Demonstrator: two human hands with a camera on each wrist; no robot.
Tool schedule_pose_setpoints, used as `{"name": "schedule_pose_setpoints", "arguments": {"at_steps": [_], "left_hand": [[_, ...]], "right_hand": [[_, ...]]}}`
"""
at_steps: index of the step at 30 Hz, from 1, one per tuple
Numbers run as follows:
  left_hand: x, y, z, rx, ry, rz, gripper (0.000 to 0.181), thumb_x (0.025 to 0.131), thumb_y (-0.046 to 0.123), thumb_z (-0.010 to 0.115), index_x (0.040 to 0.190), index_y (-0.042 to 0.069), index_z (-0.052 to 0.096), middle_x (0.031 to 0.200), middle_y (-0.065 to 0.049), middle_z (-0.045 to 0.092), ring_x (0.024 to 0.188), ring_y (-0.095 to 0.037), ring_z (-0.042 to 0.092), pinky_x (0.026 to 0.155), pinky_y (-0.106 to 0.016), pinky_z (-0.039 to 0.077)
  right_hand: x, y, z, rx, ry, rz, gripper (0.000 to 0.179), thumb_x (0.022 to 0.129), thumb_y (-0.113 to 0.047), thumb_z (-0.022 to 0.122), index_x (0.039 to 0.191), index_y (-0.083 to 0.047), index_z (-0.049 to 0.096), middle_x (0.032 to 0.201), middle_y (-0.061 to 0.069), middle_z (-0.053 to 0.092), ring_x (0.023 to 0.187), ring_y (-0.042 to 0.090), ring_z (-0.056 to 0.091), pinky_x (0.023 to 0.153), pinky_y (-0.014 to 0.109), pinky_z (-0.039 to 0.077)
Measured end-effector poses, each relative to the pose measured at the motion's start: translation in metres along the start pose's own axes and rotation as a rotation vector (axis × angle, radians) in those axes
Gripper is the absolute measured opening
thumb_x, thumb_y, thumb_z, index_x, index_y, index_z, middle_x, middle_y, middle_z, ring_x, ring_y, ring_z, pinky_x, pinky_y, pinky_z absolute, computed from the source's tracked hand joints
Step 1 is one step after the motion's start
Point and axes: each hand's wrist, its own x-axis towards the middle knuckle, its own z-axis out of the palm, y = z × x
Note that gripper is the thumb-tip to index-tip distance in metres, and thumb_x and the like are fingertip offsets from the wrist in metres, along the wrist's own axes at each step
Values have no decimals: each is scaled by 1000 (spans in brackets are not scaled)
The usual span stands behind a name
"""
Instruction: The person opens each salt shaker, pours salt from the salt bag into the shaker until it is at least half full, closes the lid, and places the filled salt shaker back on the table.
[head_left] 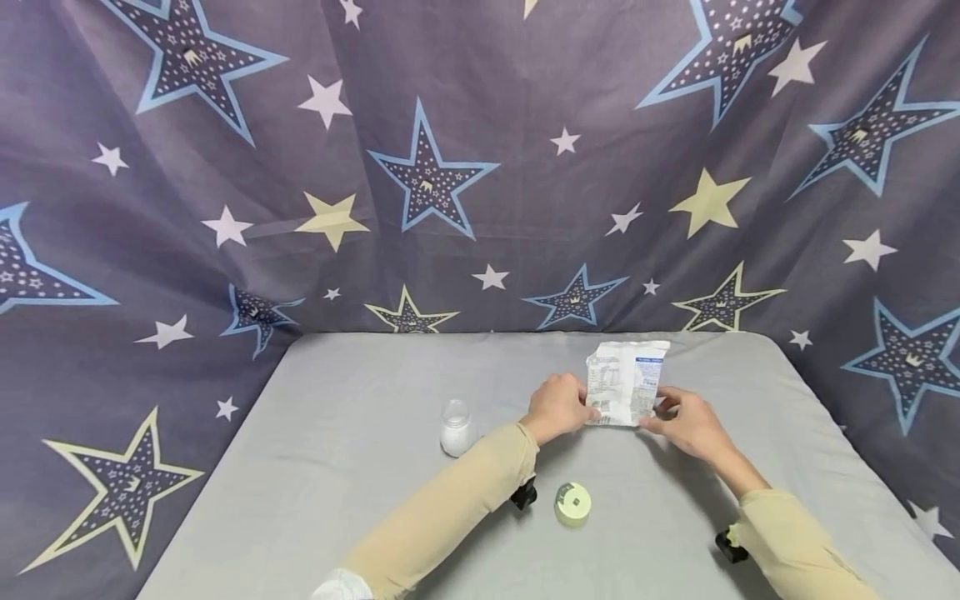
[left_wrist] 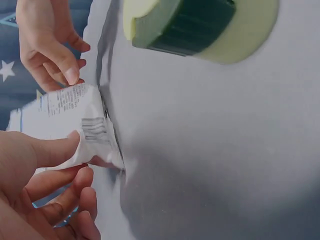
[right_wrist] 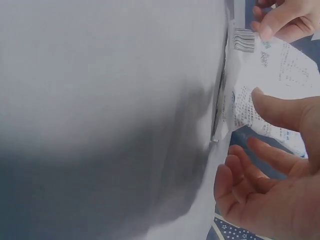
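A white printed packet (head_left: 619, 383) with a barcode and an uneven top edge stands upright over the far part of the grey surface. My left hand (head_left: 558, 407) pinches its lower left corner, thumb on the printed face. At the lower right corner my right hand (head_left: 690, 423) holds it, thumb in front and fingers toward the back; the right wrist view shows that thumb on the packet (right_wrist: 245, 90) with the other fingers spread below. Left of my left hand is a clear jar (head_left: 457, 429) with white contents. Nearer me lies a pale green round lid (head_left: 573, 505) with a dark green part.
The grey cloth-covered table (head_left: 360, 392) stretches under both arms. A dark curtain (head_left: 480, 208) with stars hangs behind and at the sides. Black wrist cameras sit under both sleeves, the left one (head_left: 524, 493) close to the lid.
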Motion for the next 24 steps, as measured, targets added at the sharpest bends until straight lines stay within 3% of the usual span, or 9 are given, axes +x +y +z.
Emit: {"name": "schedule_pose_setpoints", "arguments": {"at_steps": [15, 24], "left_hand": [[-2, -5, -3, -43, 10, -15, 18, 91, 34, 85, 96, 17, 85, 90, 8, 76, 84, -13, 64, 72, -31, 51], [-16, -4, -33, 28, -47, 16, 35, 93, 39, 82, 109, 8, 82, 110, -5, 78, 96, -22, 72, 83, -34, 57]], "right_hand": [[-4, 1, 4, -14, 37, -7, 56, 92, -23, 83, 130, 13, 63, 109, 28, 69, 102, 44, 67, 85, 55, 54], [-14, -6, -2, -85, -27, 13, 68, 95, -28, 79, 138, 18, 53, 114, 34, 66, 104, 47, 65, 89, 61, 52]]}}
